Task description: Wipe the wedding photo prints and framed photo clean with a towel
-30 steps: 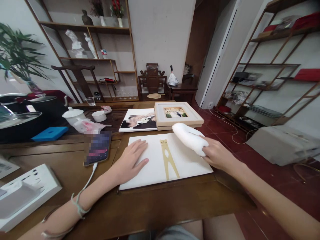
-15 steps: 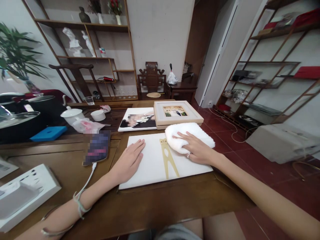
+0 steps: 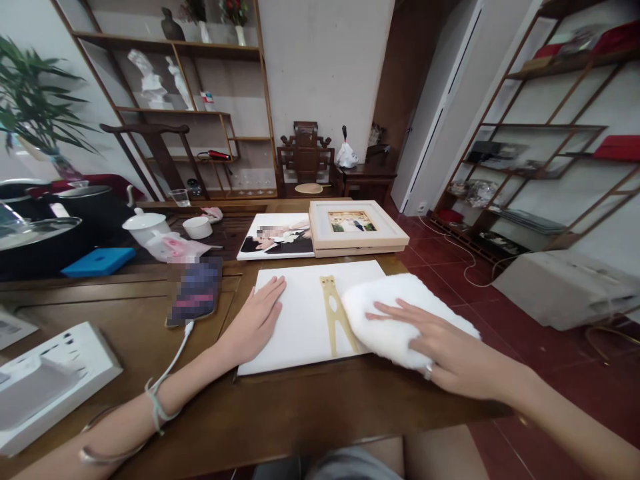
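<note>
A white board (image 3: 300, 320) with a gold clip-shaped stand (image 3: 334, 313) lies flat on the wooden table (image 3: 310, 407) in front of me. My left hand (image 3: 255, 319) rests flat and open on the board's left edge. My right hand (image 3: 445, 350) lies with fingers stretched out on a white fluffy cloth (image 3: 395, 313), pressing it onto the board's near right corner. The cloth covers that corner and part of the stand.
Behind the board lie a photo print (image 3: 277, 237) and a framed picture (image 3: 355, 227). A phone (image 3: 195, 292) on a cable sits left of the board, a white box (image 3: 45, 380) at the near left. A teapot (image 3: 145, 227), bowl (image 3: 197, 227) and blue pad (image 3: 100, 261) stand farther left.
My right hand laid the rolled cloth down on the board's far right, spread it, then drew it toward me to the near right corner. My left hand stayed put.
</note>
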Motion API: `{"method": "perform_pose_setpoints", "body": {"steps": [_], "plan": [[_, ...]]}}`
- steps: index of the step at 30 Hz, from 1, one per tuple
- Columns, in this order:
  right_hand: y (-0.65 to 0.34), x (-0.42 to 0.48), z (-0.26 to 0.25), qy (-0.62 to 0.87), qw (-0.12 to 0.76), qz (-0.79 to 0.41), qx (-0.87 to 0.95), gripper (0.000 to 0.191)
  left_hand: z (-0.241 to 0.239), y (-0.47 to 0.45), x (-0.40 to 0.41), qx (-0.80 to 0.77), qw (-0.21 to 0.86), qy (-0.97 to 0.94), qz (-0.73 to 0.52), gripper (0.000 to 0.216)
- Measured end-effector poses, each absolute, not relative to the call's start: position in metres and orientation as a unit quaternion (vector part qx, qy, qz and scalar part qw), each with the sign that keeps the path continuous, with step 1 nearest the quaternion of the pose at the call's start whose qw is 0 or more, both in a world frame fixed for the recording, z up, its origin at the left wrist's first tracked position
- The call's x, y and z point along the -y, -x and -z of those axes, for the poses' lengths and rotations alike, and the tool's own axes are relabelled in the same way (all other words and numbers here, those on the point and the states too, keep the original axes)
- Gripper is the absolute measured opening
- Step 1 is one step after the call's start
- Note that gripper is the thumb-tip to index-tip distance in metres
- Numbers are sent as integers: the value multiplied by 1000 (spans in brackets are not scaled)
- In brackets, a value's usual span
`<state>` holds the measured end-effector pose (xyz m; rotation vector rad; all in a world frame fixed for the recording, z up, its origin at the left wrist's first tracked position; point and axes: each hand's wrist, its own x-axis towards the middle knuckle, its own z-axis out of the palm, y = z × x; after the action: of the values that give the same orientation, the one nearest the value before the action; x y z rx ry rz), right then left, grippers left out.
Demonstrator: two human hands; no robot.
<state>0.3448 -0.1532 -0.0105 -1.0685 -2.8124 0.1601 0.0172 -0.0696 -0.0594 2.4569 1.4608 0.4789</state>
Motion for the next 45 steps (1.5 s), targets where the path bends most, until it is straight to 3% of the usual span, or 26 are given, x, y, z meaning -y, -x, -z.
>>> {"method": "perform_pose_setpoints", "body": {"steps": [5,10,22,28,36,45], "plan": [[-332,91,24,370,113,-14,922,21,62,-14,68,-498,123,-842,-169,51],[-324,59,30,382,128,7,915,31,63,-14,68,-500,119,-842,-166,52],[-341,182,3,348,48,-95,931,37,61,-15,67,-487,102,-855,-144,52],[-337,144,2,416,54,-124,899,29,56,-14,67,-490,111,-856,-123,54],[-313,61,15,454,113,-58,882,44,60,-12,67,-476,97,-864,-131,52],[-316,154,8,416,62,-92,903,37,63,-17,68,-482,83,-859,-152,51]]}}
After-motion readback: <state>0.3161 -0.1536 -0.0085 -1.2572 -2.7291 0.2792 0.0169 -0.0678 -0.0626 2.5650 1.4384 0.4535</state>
